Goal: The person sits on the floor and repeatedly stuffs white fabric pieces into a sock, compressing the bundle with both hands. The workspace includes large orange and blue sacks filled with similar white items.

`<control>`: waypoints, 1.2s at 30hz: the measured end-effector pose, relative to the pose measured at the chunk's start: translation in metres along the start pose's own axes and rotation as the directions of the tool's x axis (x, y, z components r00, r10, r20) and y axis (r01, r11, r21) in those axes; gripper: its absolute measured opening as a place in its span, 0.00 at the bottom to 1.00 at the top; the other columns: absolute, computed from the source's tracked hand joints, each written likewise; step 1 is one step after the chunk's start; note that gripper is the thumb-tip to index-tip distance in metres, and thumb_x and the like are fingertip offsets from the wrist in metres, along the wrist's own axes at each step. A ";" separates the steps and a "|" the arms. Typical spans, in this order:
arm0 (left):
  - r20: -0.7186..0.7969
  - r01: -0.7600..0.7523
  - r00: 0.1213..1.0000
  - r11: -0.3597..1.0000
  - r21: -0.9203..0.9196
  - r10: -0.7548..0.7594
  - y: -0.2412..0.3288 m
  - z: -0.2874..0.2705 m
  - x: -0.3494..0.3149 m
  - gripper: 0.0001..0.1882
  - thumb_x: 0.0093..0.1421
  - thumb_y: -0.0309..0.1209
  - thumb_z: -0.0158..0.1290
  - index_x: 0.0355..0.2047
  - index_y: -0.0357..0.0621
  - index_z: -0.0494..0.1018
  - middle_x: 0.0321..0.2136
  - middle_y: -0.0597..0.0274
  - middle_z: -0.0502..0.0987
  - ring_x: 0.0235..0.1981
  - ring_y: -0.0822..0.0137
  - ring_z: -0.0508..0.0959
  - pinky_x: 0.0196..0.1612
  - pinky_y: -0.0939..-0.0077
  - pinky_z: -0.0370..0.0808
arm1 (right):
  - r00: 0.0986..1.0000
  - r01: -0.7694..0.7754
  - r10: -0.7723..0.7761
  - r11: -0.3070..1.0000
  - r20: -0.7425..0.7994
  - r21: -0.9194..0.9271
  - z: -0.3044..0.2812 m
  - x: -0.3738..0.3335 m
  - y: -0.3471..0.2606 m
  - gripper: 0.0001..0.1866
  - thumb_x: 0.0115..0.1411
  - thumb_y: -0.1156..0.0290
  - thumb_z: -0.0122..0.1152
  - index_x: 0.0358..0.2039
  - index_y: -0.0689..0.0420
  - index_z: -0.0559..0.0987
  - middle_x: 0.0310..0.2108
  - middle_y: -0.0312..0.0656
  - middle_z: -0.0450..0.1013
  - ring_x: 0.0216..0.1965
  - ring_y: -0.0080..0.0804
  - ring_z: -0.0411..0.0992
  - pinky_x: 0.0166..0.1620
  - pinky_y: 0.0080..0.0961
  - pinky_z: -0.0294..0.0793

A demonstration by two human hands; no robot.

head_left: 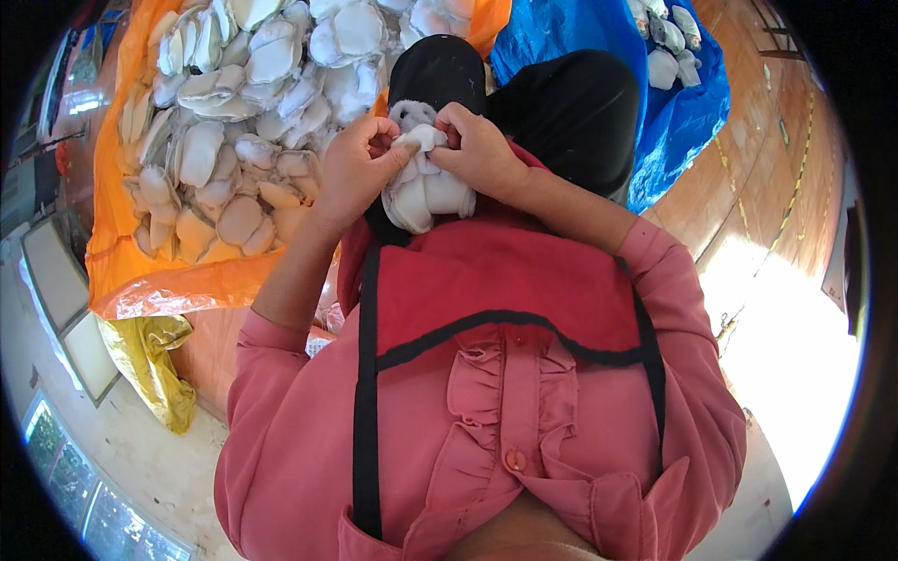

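With both our left hand and right hand pinching the white fabric piece at twelve o'clock, we should probably keep its edge taut.

White pieces are lying heaped on an orange sheet; more are sitting on a blue tarp covering wooden flooring.

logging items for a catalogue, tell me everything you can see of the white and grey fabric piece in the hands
The small white and grey soft fabric piece looks like a padded, unfinished sewn item: a rounded white lower body with seamed lobes and a grey fuzzy top. It is held upright over the lap, above the red apron. The left hand pinches its upper left edge, the right hand grips the upper right, and fingers of both bunch a white fold at the top. Finer details cannot be made out.
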State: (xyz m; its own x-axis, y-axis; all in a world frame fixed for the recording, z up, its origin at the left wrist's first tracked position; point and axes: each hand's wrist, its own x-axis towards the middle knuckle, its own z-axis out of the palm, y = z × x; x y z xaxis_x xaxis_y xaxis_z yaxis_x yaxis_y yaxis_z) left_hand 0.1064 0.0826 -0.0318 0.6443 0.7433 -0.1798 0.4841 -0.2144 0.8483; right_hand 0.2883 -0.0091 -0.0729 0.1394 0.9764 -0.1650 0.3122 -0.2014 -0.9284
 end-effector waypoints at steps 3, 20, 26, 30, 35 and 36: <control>-0.006 0.032 0.999 0.999 -0.022 -0.032 0.000 0.003 -0.002 0.15 0.56 0.36 0.64 0.37 0.41 0.74 0.27 0.67 0.75 0.27 0.76 0.73 0.32 0.79 0.73 | 1.000 0.005 -0.006 0.995 0.014 0.102 0.001 -0.003 0.003 0.18 0.51 0.72 0.66 0.42 0.61 0.73 0.28 0.40 0.74 0.29 0.24 0.72 0.34 0.24 0.73; -0.109 -0.222 0.957 0.921 0.321 0.269 -0.004 0.027 -0.012 0.10 0.51 0.27 0.58 0.28 0.41 0.67 0.24 0.56 0.69 0.26 0.56 0.72 0.28 0.65 0.68 | 0.846 -0.359 0.130 0.856 0.518 0.371 -0.024 0.007 0.011 0.11 0.59 0.65 0.65 0.36 0.58 0.76 0.28 0.31 0.73 0.27 0.18 0.69 0.32 0.17 0.70; -0.182 -0.281 0.920 0.908 0.311 0.347 -0.016 0.029 -0.022 0.09 0.52 0.25 0.58 0.30 0.41 0.68 0.25 0.55 0.69 0.25 0.54 0.71 0.28 0.62 0.68 | 0.967 0.001 -0.027 0.994 0.252 0.106 -0.008 0.003 0.001 0.11 0.54 0.66 0.67 0.27 0.58 0.74 0.21 0.33 0.70 0.24 0.19 0.67 0.27 0.21 0.68; -0.104 -0.323 0.926 0.905 0.276 0.363 -0.013 0.019 -0.030 0.11 0.50 0.26 0.59 0.34 0.40 0.72 0.33 0.52 0.73 0.36 0.49 0.75 0.38 0.59 0.73 | 0.988 0.047 -0.053 0.998 0.146 0.045 0.003 -0.003 0.006 0.10 0.54 0.69 0.66 0.26 0.57 0.72 0.21 0.31 0.68 0.24 0.16 0.64 0.27 0.19 0.65; 0.011 -0.431 0.897 0.866 0.253 0.443 -0.008 0.007 -0.038 0.16 0.48 0.23 0.60 0.39 0.39 0.72 0.38 0.52 0.74 0.41 0.49 0.75 0.43 0.62 0.73 | 0.998 0.054 -0.054 0.998 0.027 -0.029 0.014 -0.011 0.004 0.10 0.55 0.70 0.65 0.26 0.58 0.72 0.21 0.30 0.67 0.24 0.15 0.63 0.26 0.19 0.65; 0.042 -0.431 0.900 0.871 0.237 0.434 -0.008 0.003 -0.040 0.16 0.48 0.23 0.61 0.39 0.39 0.72 0.38 0.52 0.73 0.41 0.49 0.75 0.44 0.62 0.73 | 0.998 0.052 -0.052 0.999 0.019 0.016 0.019 -0.011 0.008 0.10 0.55 0.69 0.65 0.26 0.58 0.72 0.21 0.30 0.68 0.24 0.15 0.64 0.26 0.19 0.65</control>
State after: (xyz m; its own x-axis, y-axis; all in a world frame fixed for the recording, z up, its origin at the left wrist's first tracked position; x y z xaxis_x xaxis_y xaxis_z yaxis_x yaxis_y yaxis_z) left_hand 0.0788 0.0528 -0.0334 0.8147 0.5494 0.1855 0.2842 -0.6572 0.6980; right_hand 0.2716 -0.0203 -0.0844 0.1047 0.9869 -0.1227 0.3035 -0.1492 -0.9411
